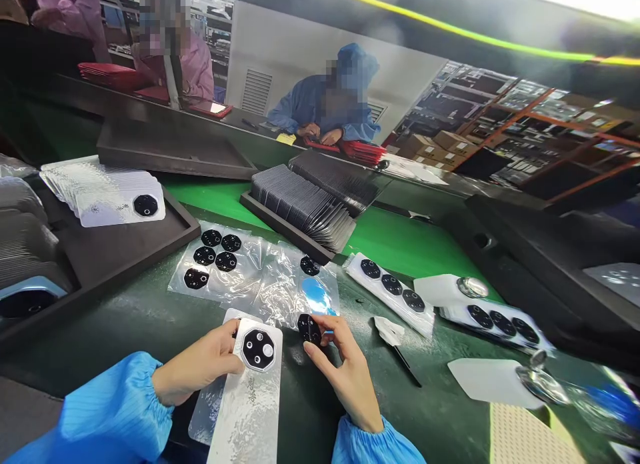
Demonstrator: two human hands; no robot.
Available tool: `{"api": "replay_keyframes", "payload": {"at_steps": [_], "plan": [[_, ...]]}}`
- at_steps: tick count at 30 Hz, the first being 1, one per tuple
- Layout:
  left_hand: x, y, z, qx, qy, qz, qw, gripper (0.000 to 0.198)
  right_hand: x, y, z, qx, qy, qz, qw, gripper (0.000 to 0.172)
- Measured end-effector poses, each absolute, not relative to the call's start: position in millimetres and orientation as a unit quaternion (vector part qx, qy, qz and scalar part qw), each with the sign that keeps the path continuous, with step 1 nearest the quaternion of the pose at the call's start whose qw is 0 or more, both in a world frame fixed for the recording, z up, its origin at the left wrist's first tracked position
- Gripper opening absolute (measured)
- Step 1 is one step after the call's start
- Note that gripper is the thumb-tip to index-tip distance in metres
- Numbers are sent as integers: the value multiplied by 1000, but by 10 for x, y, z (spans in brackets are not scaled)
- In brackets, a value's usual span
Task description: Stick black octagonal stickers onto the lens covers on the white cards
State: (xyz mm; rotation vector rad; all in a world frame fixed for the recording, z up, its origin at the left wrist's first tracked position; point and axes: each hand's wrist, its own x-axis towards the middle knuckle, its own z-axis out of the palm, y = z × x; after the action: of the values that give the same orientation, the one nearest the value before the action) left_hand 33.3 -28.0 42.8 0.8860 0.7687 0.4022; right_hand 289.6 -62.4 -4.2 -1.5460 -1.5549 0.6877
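Note:
My left hand (200,364) grips the upper left edge of a white, silver-patterned phone back cover (253,411), fingers closed around it. Set in its top is a black octagonal camera area (258,349) with several round holes. A second pale cover (203,414) lies partly hidden beneath it. Just to the right, my right hand (347,374) pinches a black octagonal camera lens cover (309,330) between thumb and fingers, apart from the phone back. Beyond both hands, a clear plastic sheet (255,277) bears several similar black lens covers (205,255) and a round blue film (316,294).
Finished-looking white covers (115,191) are fanned in a black tray (183,227) at left. Dark panels stand stacked (300,204) at the back. Strips of lens covers (393,287), a black stick with white tissue (405,365) and metal-lidded items (543,384) lie right. A blue-clad co-worker (315,107) sits opposite.

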Motion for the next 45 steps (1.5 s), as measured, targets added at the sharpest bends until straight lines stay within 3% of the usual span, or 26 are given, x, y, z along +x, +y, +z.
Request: {"api": "replay_keyframes", "payload": {"at_steps": [12, 22, 38, 45], "plan": [[331, -284, 357, 415, 346, 193, 819, 50, 2812, -649, 42, -591, -637, 255, 424, 32], [334, -355, 246, 444, 337, 199, 806, 52, 2409, -761, 236, -505, -748, 221, 371, 41], [326, -374, 223, 471, 330, 196, 794, 24, 2353, -745, 203, -489, -765, 249, 337, 47], [324, -385, 223, 468, 323, 201, 797, 22, 2353, -739, 223, -487, -767, 254, 333, 44]]}}
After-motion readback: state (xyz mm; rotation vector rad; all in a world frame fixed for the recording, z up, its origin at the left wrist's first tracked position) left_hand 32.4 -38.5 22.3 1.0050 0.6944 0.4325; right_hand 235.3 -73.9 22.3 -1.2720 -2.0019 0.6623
